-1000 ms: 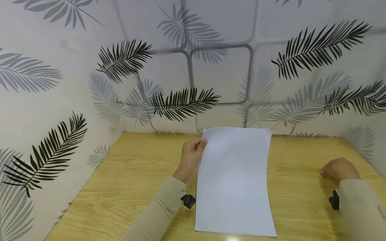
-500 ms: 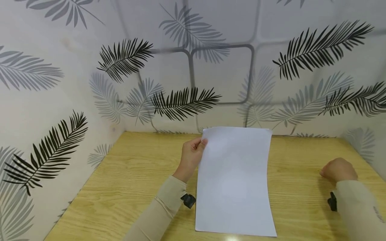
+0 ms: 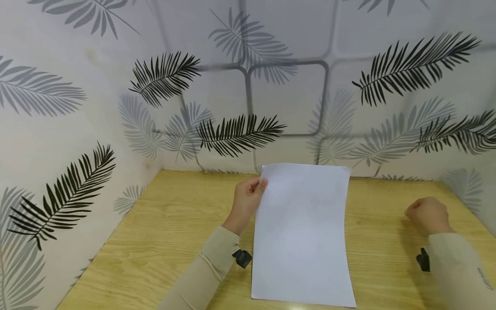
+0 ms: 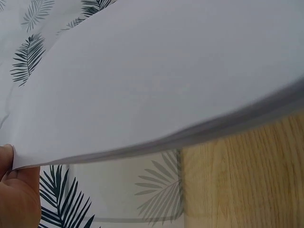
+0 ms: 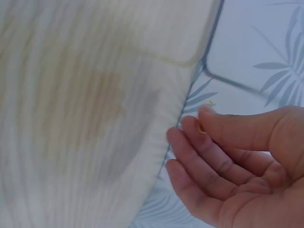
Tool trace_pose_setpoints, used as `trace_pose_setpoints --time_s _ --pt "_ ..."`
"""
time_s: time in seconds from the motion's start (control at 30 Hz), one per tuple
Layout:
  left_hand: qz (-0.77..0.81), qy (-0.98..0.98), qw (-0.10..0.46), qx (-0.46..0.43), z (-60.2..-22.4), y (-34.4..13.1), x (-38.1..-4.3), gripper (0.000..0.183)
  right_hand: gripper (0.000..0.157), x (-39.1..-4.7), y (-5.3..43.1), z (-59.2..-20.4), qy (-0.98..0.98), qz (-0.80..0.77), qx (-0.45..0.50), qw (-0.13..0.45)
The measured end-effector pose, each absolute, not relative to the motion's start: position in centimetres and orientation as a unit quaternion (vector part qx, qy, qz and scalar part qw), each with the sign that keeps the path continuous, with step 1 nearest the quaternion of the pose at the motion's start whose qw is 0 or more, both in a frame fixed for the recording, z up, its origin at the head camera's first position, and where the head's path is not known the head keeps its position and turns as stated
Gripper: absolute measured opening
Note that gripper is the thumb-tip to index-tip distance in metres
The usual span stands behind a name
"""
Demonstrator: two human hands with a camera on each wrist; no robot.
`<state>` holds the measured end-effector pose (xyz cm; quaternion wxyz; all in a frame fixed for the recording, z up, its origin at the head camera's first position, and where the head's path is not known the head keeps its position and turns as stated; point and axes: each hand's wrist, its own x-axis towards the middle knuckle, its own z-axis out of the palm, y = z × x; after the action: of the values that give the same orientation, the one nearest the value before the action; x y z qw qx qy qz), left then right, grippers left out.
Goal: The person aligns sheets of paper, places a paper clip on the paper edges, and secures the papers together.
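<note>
White paper stack (image 3: 300,232) is mid-table, long sides running near to far, far end raised w/ a slight bow; can't tell if its near edge touches the wood. Layers show along its side in the left wrist view. Left hand (image 3: 247,199) is clamped on the left edge by the far corner, thumb on top. Right hand (image 3: 429,215) is over to the right, well apart from the paper, thumb & fingertip together on a tiny yellowish thing (image 5: 209,102), poss. a clip, too blurred to ID. Progress, my read: paper up & gripped = done, small thing in fingers = done; the two not yet together & no fastener visible on the paper, so joining them is prob. what remains. Around that: wood-grain table (image 3: 174,232), beige sleeves (image 3: 217,254) w/ small black wrist units (image 3: 242,258), then leaf-print wall (image 3: 286,101) on far, left & right sides.
</note>
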<state>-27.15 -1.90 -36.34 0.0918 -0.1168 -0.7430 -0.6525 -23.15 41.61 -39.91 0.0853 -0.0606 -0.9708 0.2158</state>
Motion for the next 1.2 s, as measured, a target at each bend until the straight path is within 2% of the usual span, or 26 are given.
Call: trace_pose_setpoints --time_s 0.43,0.87,1.2 --pt "-0.657 -0.737 0.093 -0.129 -36.2 -1.9 -26.9 0.020 0.014 -23.8 38.5 -38.7 -0.936 0.280 -0.083 0.197" --pt "-0.652 -0.741 0.095 -0.130 -36.3 -1.8 -26.8 0.019 0.012 -23.3 37.3 -38.8 -0.920 0.294 -0.105 0.236" --pt "-0.644 -0.746 0.104 -0.135 -36.3 -1.7 -26.7 0.019 0.012 -22.8 35.5 -36.8 -0.910 0.304 -0.091 0.266"
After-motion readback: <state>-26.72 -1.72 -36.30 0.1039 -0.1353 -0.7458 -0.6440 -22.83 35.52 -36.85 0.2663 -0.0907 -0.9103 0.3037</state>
